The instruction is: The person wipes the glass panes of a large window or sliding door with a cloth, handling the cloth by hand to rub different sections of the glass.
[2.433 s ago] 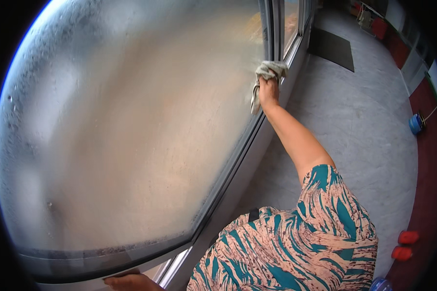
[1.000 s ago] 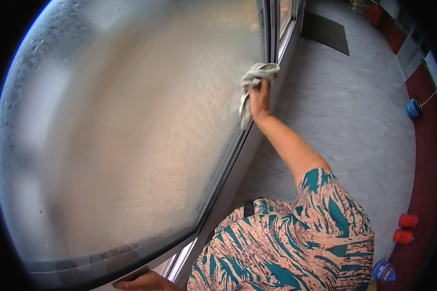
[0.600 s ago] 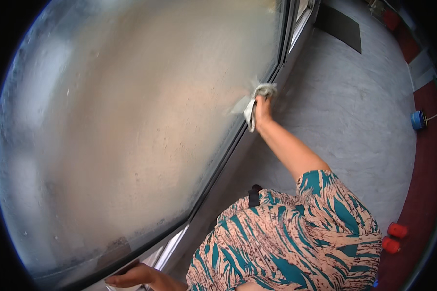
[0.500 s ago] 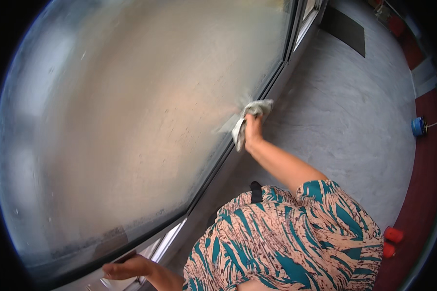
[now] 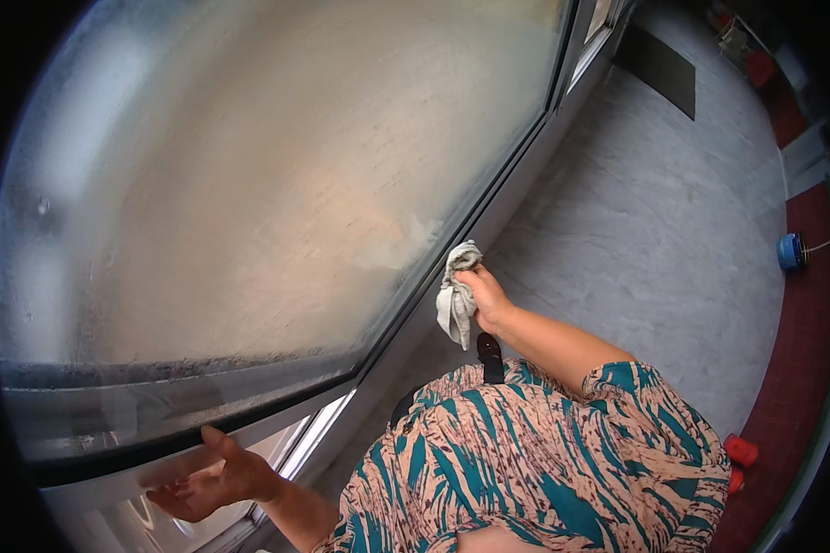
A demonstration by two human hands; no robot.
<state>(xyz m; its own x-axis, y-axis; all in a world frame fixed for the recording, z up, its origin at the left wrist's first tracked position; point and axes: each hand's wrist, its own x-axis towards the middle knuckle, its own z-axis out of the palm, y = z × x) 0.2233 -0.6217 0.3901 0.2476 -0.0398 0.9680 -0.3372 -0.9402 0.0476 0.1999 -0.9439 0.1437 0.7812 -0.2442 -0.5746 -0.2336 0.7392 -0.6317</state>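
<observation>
A crumpled whitish-grey cloth (image 5: 456, 309) is bunched in my right hand (image 5: 489, 297), its loose end hanging down. The hand and cloth are at the right edge of a large window sash, beside its dark seal (image 5: 406, 313). Drops and streaks cover the fogged glass pane (image 5: 249, 203). At the sash's lower edge is my left hand (image 5: 217, 484), fingers spread and palm turned up. Its thumb reaches up to the pale lower frame (image 5: 180, 465); whether it touches cannot be made out.
Grey floor (image 5: 636, 230) stretches to the right, with a dark mat (image 5: 657, 69) at the far end. A blue container (image 5: 790, 251) and a red object (image 5: 741, 452) sit by the dark red strip (image 5: 798, 323) along the right side.
My right hand has drawn the cloth off the glass and closer to me. The left hand's fingers have spread and its thumb has risen. The pane's lower edge appears at a different angle.
</observation>
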